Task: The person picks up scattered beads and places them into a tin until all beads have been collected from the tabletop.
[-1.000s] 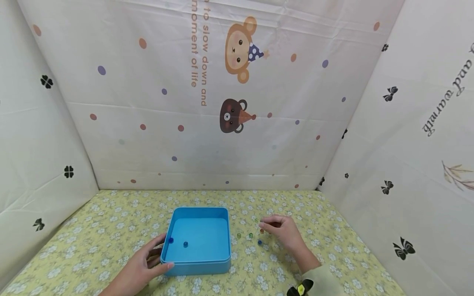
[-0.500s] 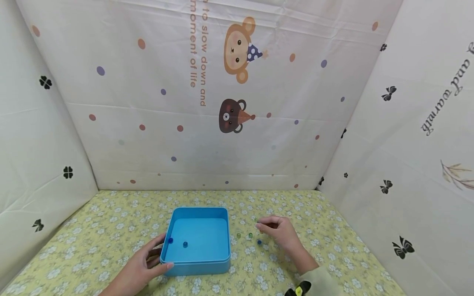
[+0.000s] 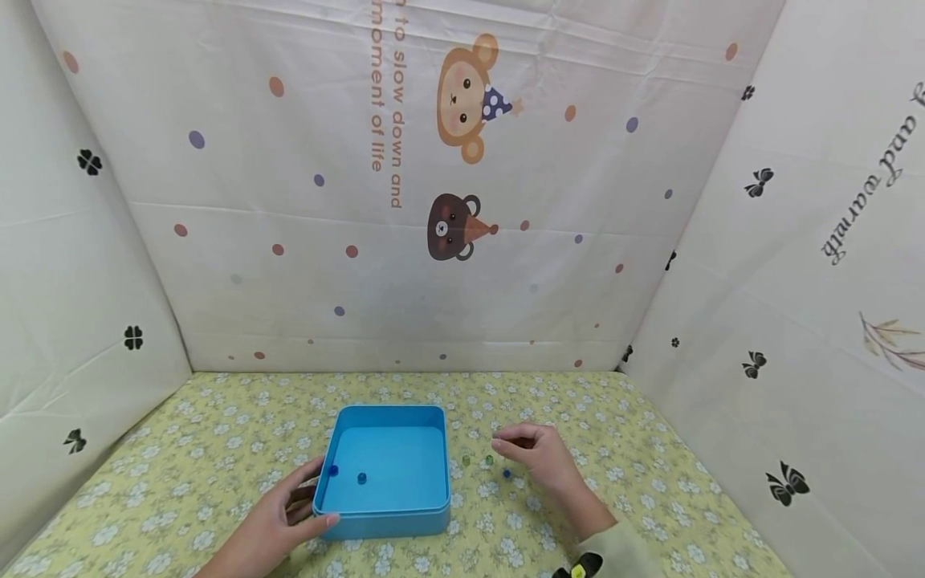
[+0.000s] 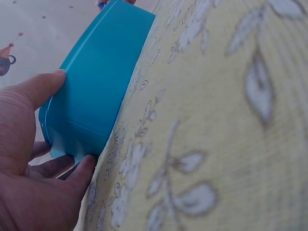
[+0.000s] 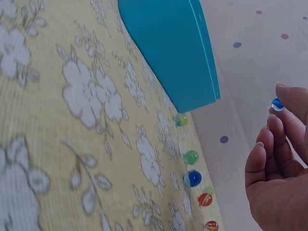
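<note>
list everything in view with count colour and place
box: 1, blue, on cloth
box marbles: 2, blue, inside, left part
held marble: 1, blue and white, in right hand
loose marbles: 6 visible, red (2), yellow-green (2), green, blue, right of box
cloth: 1, yellow, white flowers, under box
backdrop: 1, whitish, printed, around
sleeve: 1, pale green, right arm
left hand: 1, gripping box
right hand: 1, near loose marbles
</note>
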Tool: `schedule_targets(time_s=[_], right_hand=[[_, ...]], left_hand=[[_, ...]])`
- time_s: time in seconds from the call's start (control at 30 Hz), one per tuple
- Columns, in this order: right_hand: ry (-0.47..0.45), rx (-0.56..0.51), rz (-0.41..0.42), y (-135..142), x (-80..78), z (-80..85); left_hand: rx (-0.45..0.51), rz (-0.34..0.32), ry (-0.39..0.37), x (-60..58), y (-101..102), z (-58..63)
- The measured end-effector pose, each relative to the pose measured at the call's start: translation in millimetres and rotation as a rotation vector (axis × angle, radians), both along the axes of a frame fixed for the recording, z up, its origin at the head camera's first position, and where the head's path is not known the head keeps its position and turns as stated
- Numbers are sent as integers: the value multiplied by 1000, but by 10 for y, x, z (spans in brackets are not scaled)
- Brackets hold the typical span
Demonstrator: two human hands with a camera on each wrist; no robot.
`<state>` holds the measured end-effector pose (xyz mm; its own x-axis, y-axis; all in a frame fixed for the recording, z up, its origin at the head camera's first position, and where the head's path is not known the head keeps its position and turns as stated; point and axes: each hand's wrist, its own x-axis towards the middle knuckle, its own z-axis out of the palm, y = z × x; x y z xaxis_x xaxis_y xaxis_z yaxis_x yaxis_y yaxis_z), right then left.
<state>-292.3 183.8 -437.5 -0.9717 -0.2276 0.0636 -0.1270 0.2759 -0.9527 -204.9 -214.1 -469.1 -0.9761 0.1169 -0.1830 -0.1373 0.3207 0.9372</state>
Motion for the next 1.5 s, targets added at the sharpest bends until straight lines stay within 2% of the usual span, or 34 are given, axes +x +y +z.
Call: schedule_targets(time_s=[0.3,0.6,0.87,1.1,1.5], right_hand=[[24,-33,53,-107,50,35],[55,-62,61,-183,58,13],[38,-91,71,-258,73,10],[65,-79,72,-323,65,-15],[39,-100,77,-433,51,-62]], left_hand=[[6,-14,2,7,-21,-1],[10,-12,-3,0,-18,5],[16,-23,-4,4,-19,3],[16,-24,-4,3,-16,3],[18,-26,7,5,-19,2]])
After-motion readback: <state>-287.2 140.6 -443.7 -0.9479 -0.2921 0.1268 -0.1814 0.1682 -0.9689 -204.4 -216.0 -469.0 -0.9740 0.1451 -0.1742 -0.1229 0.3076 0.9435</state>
